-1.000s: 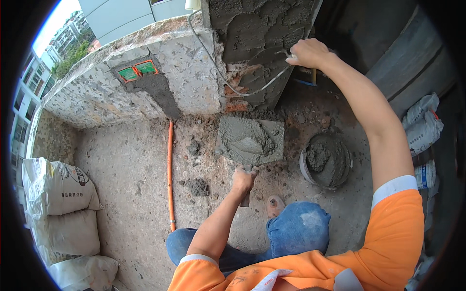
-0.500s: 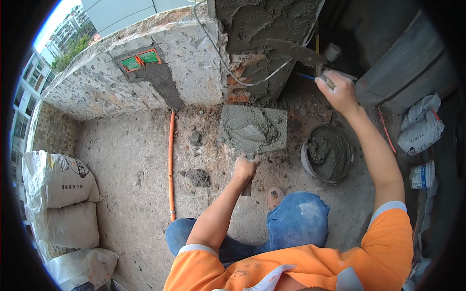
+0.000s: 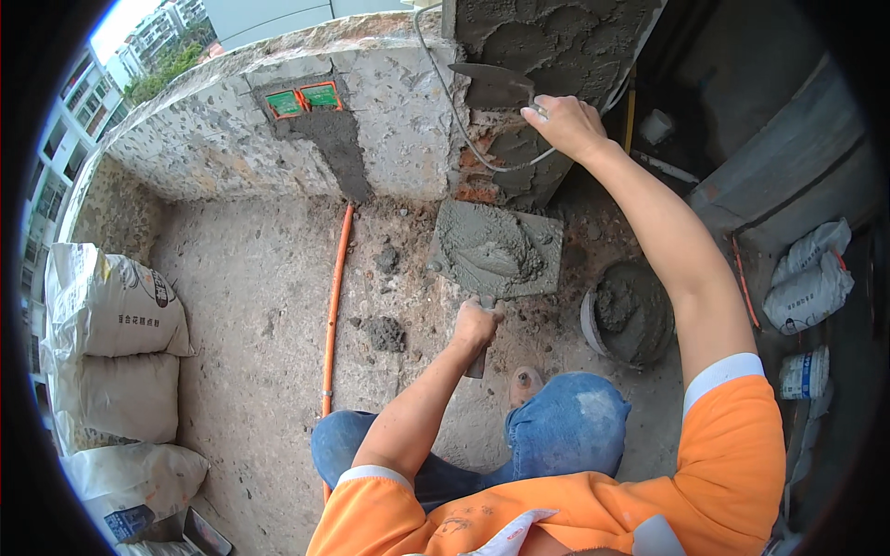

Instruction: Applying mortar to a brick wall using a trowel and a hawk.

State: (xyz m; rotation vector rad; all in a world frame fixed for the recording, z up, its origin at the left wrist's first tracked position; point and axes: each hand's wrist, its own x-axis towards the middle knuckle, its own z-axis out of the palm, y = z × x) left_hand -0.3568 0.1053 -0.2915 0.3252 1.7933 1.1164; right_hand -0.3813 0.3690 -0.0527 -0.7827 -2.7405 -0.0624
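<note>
Trowel at a plastered column.
Our right hand grips it; our left hand, a hawk bearing mortar.

The mortar is grey, the pipe orange, the jeans blue.

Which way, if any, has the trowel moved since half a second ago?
Yes: the trowel moved left relative to the plastered pillar, its tip now near the pillar's left edge.

We are on a building site. We see a half-plastered pillar, a chipped wall, orange conduit and stacked sacks.
</note>
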